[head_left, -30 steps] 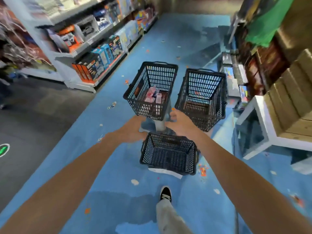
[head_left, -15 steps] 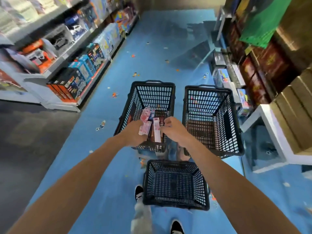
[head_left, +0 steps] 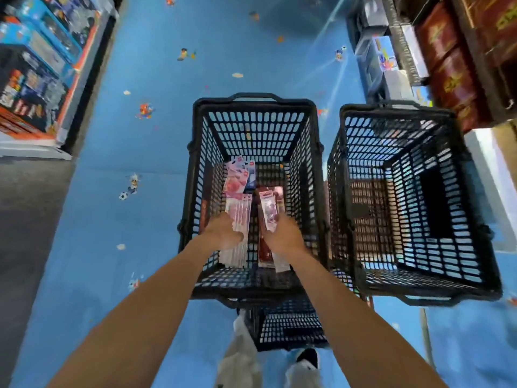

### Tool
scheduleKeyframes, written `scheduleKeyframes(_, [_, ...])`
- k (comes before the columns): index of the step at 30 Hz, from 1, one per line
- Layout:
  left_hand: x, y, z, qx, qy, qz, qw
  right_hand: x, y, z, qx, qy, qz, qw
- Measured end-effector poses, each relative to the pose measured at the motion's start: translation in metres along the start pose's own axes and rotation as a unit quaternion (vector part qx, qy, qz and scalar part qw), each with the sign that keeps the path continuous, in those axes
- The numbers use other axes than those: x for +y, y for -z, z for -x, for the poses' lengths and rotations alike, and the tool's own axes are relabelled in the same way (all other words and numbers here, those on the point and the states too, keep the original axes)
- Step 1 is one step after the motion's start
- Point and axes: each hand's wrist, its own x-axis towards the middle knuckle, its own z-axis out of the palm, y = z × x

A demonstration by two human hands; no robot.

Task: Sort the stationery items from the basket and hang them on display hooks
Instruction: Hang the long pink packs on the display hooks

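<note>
stage: early, sorting in basket (head_left: 253,102) | gripping pink packs (head_left: 238,219) in left hand (head_left: 222,234) | red packs (head_left: 265,247) in right hand (head_left: 283,237) | hung: none seen

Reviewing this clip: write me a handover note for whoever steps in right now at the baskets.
Left hand: grips a fan of pink packets at the middle basket.
Right hand: grips a second bunch of packets.
More packets lie in that basket; the right basket holds none that I can see.
Done: two bunches picked out.
Left: the rest of the sorting and all the hanging; no hooks in view.
</note>
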Motion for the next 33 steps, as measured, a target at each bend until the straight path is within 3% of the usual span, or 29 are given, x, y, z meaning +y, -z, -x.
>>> scheduleKeyframes(5, [-0.016,-0.035,-0.062,-0.033,0.044,0.011,0.998,0.01,-0.034,-0.036,0.025,-0.082,0.067,0.994])
scheduleKeyframes(12, [-0.019,-0.072,-0.09,0.009,0.073,-0.013,0.997,0.021,-0.056,-0.054,0.068,-0.115,0.128,0.983])
scheduleKeyframes(23, [-0.014,-0.106,-0.101,0.063,0.058,-0.121,0.989,0.035,-0.057,-0.066,0.067,-0.151,0.065,0.984])
scheduleKeyframes(29, [-0.008,-0.108,-0.106,0.068,0.095,-0.046,0.992,0.038,-0.055,-0.066,0.062,-0.146,0.056,0.986])
scheduleKeyframes(33, [-0.011,-0.115,-0.104,0.095,0.084,-0.08,0.989,0.038,-0.055,-0.064,0.06,-0.143,0.069,0.986])
